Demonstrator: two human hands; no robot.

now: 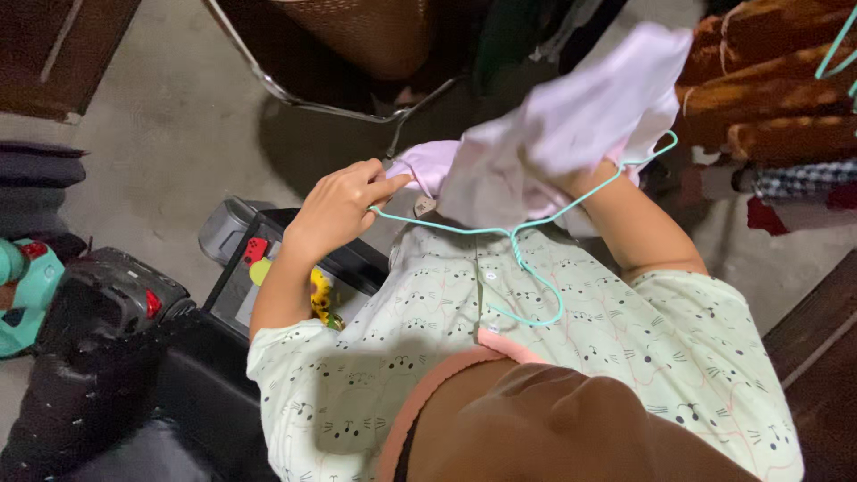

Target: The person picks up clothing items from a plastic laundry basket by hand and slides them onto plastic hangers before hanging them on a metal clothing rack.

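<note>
Pale pink garment [571, 134] drapes the teal hanger [500, 234]; left hand [339, 210] pinches its edge, right hand's grip hidden inside the cloth, state unclear.

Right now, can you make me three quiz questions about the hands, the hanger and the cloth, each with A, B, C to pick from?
1. Where is the hanger's hook?
A. Pointing toward the person's chest
B. On a wall nail
C. Lying on the floor

2. What colour is the hanger?
A. Red
B. Teal green
C. Black

3. What is the right hand doing?
A. Resting flat on the floor
B. Holding a cup
C. Tucked inside the cloth

Answers: 1 A, the hanger curls its hook down over the shirt front. 2 B, its thin wire is teal green. 3 C, the pale pink cloth covers the right hand, while the left hand pinches the cloth's edge by the hanger's end.
</note>
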